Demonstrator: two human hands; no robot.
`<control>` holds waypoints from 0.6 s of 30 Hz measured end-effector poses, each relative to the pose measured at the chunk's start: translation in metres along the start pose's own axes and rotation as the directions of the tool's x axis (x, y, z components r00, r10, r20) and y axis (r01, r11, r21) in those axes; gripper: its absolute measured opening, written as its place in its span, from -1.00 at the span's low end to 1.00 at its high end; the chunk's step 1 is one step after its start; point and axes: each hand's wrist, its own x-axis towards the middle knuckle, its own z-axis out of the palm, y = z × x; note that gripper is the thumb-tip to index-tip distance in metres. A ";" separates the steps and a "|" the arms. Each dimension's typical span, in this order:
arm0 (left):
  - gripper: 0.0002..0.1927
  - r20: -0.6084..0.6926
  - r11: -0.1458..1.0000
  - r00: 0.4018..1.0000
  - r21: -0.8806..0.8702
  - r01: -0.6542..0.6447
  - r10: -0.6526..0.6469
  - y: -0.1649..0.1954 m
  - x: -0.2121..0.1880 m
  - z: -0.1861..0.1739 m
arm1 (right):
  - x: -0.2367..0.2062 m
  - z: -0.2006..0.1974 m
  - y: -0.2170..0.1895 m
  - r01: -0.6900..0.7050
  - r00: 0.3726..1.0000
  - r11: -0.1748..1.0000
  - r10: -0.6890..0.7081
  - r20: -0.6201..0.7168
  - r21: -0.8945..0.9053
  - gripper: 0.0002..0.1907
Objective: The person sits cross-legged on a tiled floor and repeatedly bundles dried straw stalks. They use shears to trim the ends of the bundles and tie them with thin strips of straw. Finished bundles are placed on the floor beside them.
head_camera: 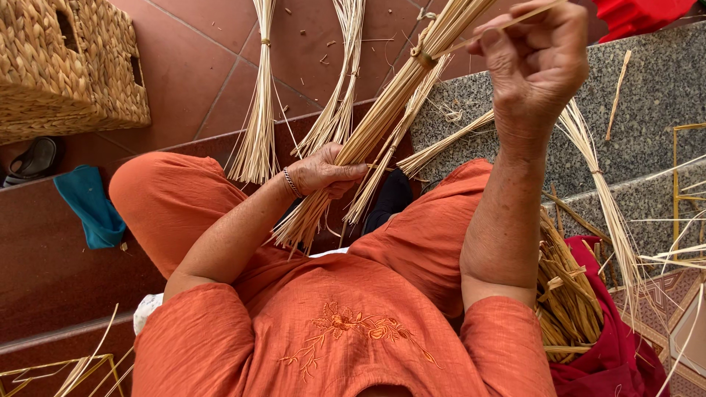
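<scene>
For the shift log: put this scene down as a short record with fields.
Setting: red-tiled floor beside a grey granite step
Left hand: gripping the lower part of a tied straw bundle
Right hand: raised, pinching a single straw at the bundle's top
Nearby: woven basket, blue cloth, more tied bundles leaning upright, darker straw pile on red fabric

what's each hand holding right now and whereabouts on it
The left hand grips a tied bundle of straw-coloured reeds near its lower end; the right hand pinches a single reed near the top.
</scene>
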 end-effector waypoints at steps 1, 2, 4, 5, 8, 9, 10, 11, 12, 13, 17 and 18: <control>-0.78 -0.006 1.000 1.000 -0.001 0.008 -0.008 0.001 0.000 0.000 | 0.000 0.000 -0.001 -0.014 0.999 1.000 0.014 0.033 -0.021 -0.80; -0.79 -0.007 1.000 1.000 0.010 0.002 -0.002 0.002 0.000 0.001 | 0.001 0.001 -0.002 -0.021 0.999 0.999 0.023 0.035 -0.041 -0.83; -0.80 -0.006 0.999 1.000 0.033 -0.006 0.006 0.002 0.000 0.002 | 0.001 0.004 -0.003 -0.037 0.999 0.996 0.040 0.036 -0.083 -0.91; -0.80 0.000 1.000 1.000 0.021 -0.004 0.004 0.003 0.000 0.002 | 0.002 0.005 -0.003 -0.033 0.999 0.997 0.035 0.036 -0.063 -0.91; -0.80 0.003 1.000 1.000 0.024 -0.002 0.002 0.003 0.000 0.001 | 0.002 0.009 -0.004 0.011 0.998 0.999 -0.009 0.055 -0.037 -0.91; -0.80 -0.005 0.999 1.000 0.051 -0.002 0.002 0.004 0.000 0.001 | 0.002 0.010 -0.005 0.045 0.997 0.998 -0.042 0.072 -0.052 -0.91; -0.79 -0.011 0.997 1.000 0.079 -0.002 0.002 0.004 0.000 0.001 | 0.002 0.010 -0.004 0.080 0.993 0.995 -0.074 0.088 -0.066 -0.92; -0.78 -0.021 0.993 1.000 0.117 -0.014 0.016 0.004 0.001 0.001 | 0.002 0.011 -0.004 0.084 0.993 0.993 -0.077 0.086 -0.079 -0.91; -0.76 -0.031 0.988 0.999 0.153 -0.025 0.030 0.003 0.001 0.001 | 0.001 0.011 -0.004 0.086 0.993 0.992 -0.078 0.083 -0.092 -0.90; -0.74 -0.040 0.981 0.998 0.191 -0.036 0.044 0.003 0.002 0.002 | 0.001 0.011 -0.003 0.089 0.993 0.990 -0.081 0.081 -0.105 -0.90; -0.80 -0.134 0.937 0.987 0.346 -0.038 0.090 0.001 0.004 0.006 | -0.004 0.008 0.000 0.077 0.996 0.982 -0.069 0.050 -0.173 -0.92; -0.81 -0.146 0.931 0.984 0.364 -0.039 0.099 0.000 0.004 0.006 | -0.004 0.008 0.002 0.072 0.997 0.986 -0.067 0.042 -0.148 -0.91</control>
